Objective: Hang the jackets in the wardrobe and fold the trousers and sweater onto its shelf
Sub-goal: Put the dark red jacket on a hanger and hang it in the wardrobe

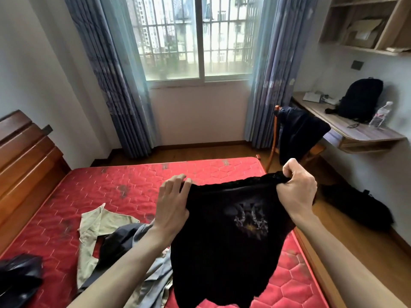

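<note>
I hold a black sweater (229, 245) with a pale printed motif up over the red mattress (106, 192). My right hand (295, 187) grips its upper right edge in a fist. My left hand (172, 203) holds the upper left edge, thumb hidden behind the cloth and fingers mostly straight. Beige trousers (93, 225) and a grey-blue garment (153, 276) lie crumpled on the mattress under my left forearm. A dark shiny jacket (20, 276) lies at the mattress's left front. The wardrobe is out of view.
A wooden headboard (24, 161) runs along the left. A chair (295, 138) draped with dark clothing stands by a wall desk (355, 134) bearing a black backpack (360, 98) and a water bottle (381, 114). A black bag (358, 207) lies on the wooden floor at right.
</note>
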`<state>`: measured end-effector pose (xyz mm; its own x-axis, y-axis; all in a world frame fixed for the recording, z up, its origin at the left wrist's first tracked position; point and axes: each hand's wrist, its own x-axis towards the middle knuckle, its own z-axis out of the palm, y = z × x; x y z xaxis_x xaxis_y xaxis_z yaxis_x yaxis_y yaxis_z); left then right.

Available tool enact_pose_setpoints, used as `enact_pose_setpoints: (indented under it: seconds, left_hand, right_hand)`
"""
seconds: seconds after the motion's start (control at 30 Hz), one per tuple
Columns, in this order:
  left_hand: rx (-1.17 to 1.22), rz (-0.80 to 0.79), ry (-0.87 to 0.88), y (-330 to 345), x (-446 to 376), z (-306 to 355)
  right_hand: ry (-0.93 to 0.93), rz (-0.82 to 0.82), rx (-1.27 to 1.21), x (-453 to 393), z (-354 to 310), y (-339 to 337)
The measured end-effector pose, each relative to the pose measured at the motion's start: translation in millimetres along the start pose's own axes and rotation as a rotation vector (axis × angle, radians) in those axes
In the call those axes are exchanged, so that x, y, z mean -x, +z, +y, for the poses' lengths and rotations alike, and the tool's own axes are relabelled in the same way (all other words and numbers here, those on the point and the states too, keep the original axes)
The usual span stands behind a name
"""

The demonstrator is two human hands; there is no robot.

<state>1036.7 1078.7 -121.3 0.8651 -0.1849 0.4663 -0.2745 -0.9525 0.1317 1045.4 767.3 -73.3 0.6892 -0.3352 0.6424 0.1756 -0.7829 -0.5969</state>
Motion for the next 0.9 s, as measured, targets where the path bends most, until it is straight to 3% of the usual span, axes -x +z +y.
enact_pose_setpoints:
  seconds: [0.23,0.47,0.63,0.73,0.83,0.9]
  left_hand:
    - [0.143,-0.151,-0.085,2,-15,22]
    - [0.064,-0.28,0.113,5,-23,48]
    - [-0.008,-0.187,0.109,2,-24,46]
    - [0.179,-0.179,0.142,1,-23,54]
    - [0.336,-0.229,0.145,0,-23,63]
    - [0.367,-0.236,0.167,0,-20,62]
  right_hand:
    - [-0.112,0.019,-0.093,1,-3,-2]
    - [-0.158,-0.066,-0.063,2,-7,-6]
    - [-0.178,-0.128,0.145,10,9,-27]
    - [-0.232,-0.384,0.284,8,26,-41]
    - [-0.113,-0.758,0.388,6,41,-55]
    - [-0.029,-0.918,0.302,8,52,-65]
